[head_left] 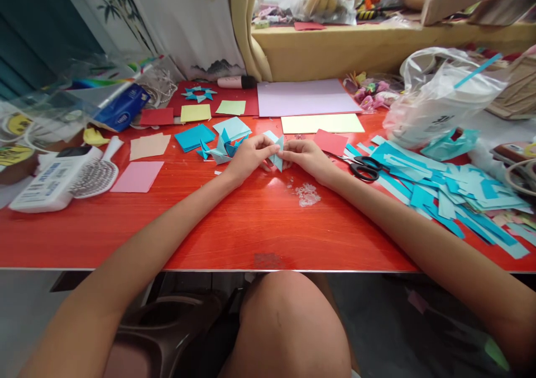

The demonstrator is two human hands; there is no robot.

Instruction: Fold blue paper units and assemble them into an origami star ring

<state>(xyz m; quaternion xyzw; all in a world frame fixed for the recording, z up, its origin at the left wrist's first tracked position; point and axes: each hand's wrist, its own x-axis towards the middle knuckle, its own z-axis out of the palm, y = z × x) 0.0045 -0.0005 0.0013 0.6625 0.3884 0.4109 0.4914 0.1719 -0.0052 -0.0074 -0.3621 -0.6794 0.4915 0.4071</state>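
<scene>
Both of my hands meet over the middle of the red table point(234, 227) on a small folded piece of light blue paper point(277, 156). My left hand point(250, 156) pinches its left side with closed fingers. My right hand point(307, 156) pinches its right side the same way. The paper piece stands just above the tabletop between my fingertips. Just left of my left hand lies a cluster of folded blue paper pieces point(221, 148).
Black-handled scissors point(363, 167) lie right of my right hand, beside a heap of blue paper scraps point(448, 191). Coloured paper squares point(137, 176) lie to the left, near a white hairbrush point(94, 176) and a white device point(52, 180). Plastic bag point(444, 101) at back right.
</scene>
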